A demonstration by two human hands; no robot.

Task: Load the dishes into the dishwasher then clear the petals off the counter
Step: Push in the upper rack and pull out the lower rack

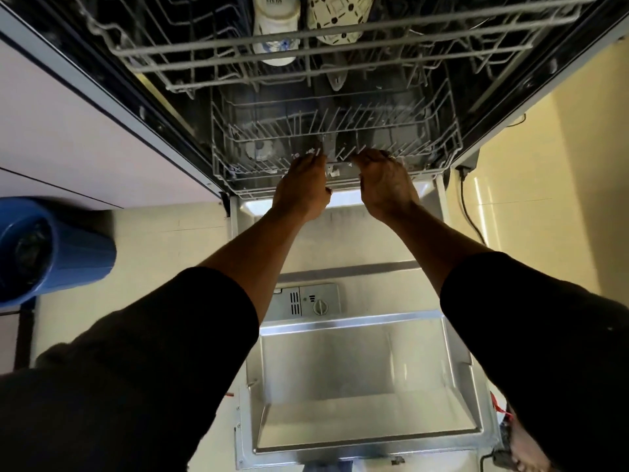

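Starting at nine o'clock of the view, a blue bin (51, 247) stands on the pale floor, with something dark inside it. Above it, toward ten o'clock, a pale cabinet front (68, 137) runs beside the open dishwasher (149, 107).

The left hand (301, 190) comes out of a black sleeve (190, 335) and reaches forward to the front rail of the lower rack (258, 141). Its fingers are curled over the wire, so the hand is clamped on the rack. This rack is of grey wire and sits at the mouth of the machine. Its prongs look bare, though the picture is somewhat blurred there.

Higher, at twelve o'clock of the view, the upper rack (211, 46) carries the dishes. A white mug (275, 28) sits among the wires, and at three o'clock of it is a patterned dish (337, 18), white with dark marks. The two are close; whether they touch I cannot tell.

The right hand (384, 185) holds the same front rail, at three o'clock of the left hand, with fingers bent around the wire in the same way. The hands are near each other but apart.

Under the arms, at six o'clock, the door (357, 369) lies open and flat, with the detergent dispenser (306, 303) on its inner face.

At three o'clock a black cable (468, 206) hangs down a yellowish wall. At five o'clock a bare foot (524, 447) stands beside the door's corner.
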